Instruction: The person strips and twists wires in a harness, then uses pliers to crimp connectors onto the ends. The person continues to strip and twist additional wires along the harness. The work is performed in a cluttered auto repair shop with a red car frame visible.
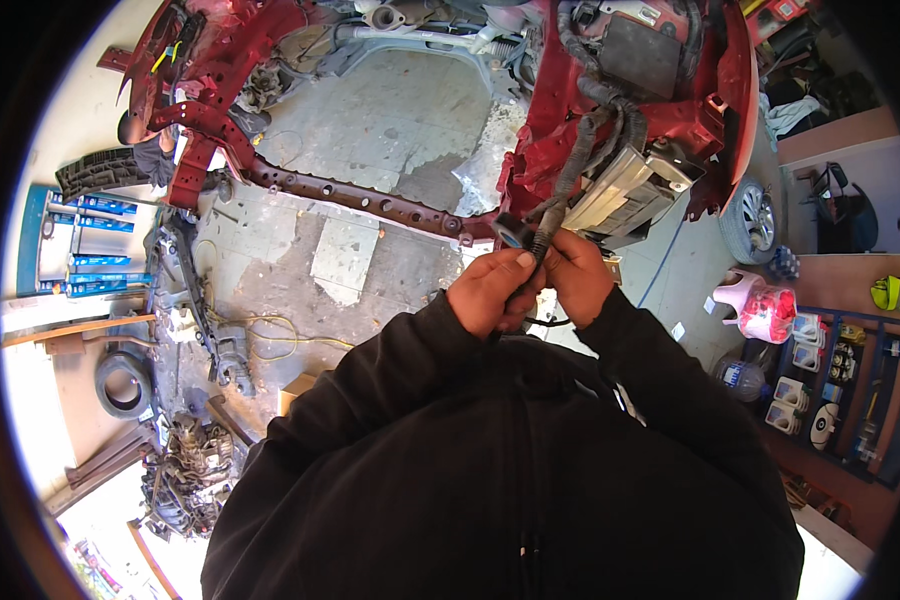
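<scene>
A thick wiring harness [568, 178], wrapped in black tape, comes down from the red car body [540, 150] to my hands. My left hand [488, 290] is closed round its lower end, thumb on top. On the other side of the same stretch, my right hand [580, 280] is closed with its fingers pressed against the harness; its fingertips are partly hidden. A roll of black tape [513, 232] with a blue inner ring sits against the harness just above my left thumb. A thin dark wire end [550, 323] sticks out below my hands.
Beyond my hands, a red crossmember [360, 197] spans the open engine bay. A metal-cased unit [620, 195] stands right of the harness. Engine parts [195, 465] and a tyre [123, 384] lie at left, near another person [155, 150]. A wheel [750, 222] and a rack [840, 390] stand at right.
</scene>
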Motion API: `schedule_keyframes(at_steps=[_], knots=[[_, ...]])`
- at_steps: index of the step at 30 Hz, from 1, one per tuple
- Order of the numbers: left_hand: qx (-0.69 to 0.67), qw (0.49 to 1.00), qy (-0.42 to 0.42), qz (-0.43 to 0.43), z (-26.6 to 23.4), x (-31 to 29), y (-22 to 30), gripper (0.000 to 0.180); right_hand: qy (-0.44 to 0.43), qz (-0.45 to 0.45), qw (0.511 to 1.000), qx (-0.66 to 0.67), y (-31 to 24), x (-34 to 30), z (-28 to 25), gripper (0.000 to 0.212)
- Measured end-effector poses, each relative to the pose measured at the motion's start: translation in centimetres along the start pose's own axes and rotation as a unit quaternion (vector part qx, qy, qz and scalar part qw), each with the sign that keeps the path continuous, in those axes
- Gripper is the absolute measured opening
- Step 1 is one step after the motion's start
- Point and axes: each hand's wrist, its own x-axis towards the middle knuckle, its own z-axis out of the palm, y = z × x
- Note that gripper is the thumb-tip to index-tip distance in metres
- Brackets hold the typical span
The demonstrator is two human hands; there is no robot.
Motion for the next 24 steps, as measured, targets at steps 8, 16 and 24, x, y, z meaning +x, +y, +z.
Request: schedule_keyframes(at_steps=[8, 16, 24], knots=[[0.37, 0.917, 0.052, 0.143, -0.9, 1.8, -1.2, 0.025, 0.177, -0.072, 0.982, 0.015, 0.0, -1.4, 1.2, 0.034], [0.601, 0.753, 0.106, 0.246, -1.0, 1.6, -0.5, 0.021, 0.01, 0.055, 0.991, 0.119, -4.5, -1.0, 1.4, 0.024], [0.457, 0.857, 0.067, 0.228, -1.8, 1.1, 0.0, 0.023, 0.062, 0.17, 0.982, -0.056, -4.1, -3.2, -0.6, 0.035]])
